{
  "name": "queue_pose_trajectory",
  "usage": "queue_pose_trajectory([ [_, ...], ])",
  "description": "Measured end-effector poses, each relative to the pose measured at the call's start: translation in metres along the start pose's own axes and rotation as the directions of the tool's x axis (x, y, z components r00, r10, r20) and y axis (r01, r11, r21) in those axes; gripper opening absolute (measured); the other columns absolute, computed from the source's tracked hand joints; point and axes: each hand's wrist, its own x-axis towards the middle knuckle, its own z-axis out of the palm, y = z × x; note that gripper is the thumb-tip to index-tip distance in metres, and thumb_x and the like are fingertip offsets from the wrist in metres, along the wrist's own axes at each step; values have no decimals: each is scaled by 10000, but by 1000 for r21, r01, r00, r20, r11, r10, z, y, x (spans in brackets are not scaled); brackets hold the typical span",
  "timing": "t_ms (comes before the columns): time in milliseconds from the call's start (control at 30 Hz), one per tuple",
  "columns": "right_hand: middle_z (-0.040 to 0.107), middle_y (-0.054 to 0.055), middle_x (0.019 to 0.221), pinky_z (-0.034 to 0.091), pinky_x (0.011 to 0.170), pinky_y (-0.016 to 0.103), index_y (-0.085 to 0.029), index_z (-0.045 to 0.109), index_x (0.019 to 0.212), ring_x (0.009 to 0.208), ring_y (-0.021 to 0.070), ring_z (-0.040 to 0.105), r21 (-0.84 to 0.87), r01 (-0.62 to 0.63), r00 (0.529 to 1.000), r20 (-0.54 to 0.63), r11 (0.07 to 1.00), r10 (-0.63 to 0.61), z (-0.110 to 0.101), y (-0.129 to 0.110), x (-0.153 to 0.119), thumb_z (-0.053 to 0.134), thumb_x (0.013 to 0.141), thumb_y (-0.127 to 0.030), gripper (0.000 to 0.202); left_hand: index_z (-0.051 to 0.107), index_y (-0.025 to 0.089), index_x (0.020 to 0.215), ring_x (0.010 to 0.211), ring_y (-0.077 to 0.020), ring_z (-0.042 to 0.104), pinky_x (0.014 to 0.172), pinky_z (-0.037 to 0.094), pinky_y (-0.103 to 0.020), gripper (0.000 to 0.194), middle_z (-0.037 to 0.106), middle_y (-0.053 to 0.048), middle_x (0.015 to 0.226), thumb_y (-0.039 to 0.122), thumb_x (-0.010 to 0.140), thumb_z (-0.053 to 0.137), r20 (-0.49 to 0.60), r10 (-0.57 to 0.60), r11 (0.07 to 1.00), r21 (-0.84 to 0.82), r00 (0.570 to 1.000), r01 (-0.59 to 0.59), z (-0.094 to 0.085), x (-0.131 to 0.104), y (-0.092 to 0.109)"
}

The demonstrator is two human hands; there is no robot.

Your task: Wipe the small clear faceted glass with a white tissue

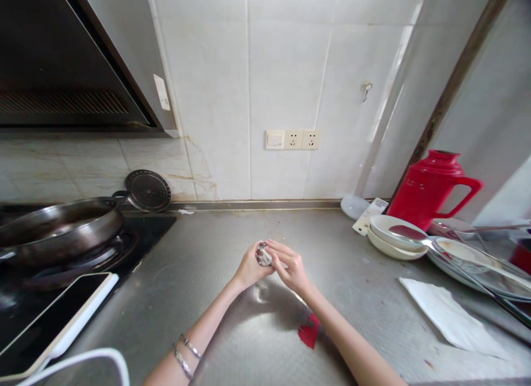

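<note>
Over the steel counter, both hands meet at a small round cup with a dark, shiny rim and something whitish inside that I cannot make out. My left hand wraps around its left side and underneath. On the other side, my right hand has its fingers over the rim and its thumb bent in against the cup. The hands hide most of the cup's body. Two bracelets circle my left wrist. A red scrap shows on the counter beside my right forearm.
At left, a steel pan stands on the black hob, with a phone in a white case in front. To the right are a red thermos jug, stacked white bowls, plates with utensils and a white paper napkin.
</note>
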Motion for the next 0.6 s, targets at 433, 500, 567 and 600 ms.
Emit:
queue_pose_trajectory([
  [433,715,75,1090,497,963,476,-248,748,989,1075,275,652,256,-331,926,-97,908,365,-5,-5,8,519,917,-374,271,594,125,1033,769,-158,604,696,450,-239,467,662,-24,848,308,626,731,66,-85,977,-191,994,96,2,-2,11],
  [500,709,73,1104,486,977,483,-252,748,992,1096,279,640,258,-293,942,-89,921,325,-5,-8,8,551,899,-368,247,596,123,1035,801,-167,608,721,452,-247,501,669,-45,891,371,625,742,45,-89,969,-229,995,97,-1,0,10],
  [567,692,72,1140,476,992,490,-256,742,1011,1121,279,626,249,-267,953,-77,931,294,-4,-11,8,560,893,-363,241,584,126,1065,809,-172,612,718,454,-249,562,672,-57,925,402,608,759,48,-93,963,-251,994,103,-3,1,11],
  [600,683,73,1157,469,999,492,-255,738,1021,1132,279,618,246,-263,955,-71,933,288,-4,-11,8,560,893,-362,244,577,128,1081,810,-172,613,716,455,-249,584,672,-59,937,399,599,767,56,-95,962,-251,994,106,-4,1,12],
])
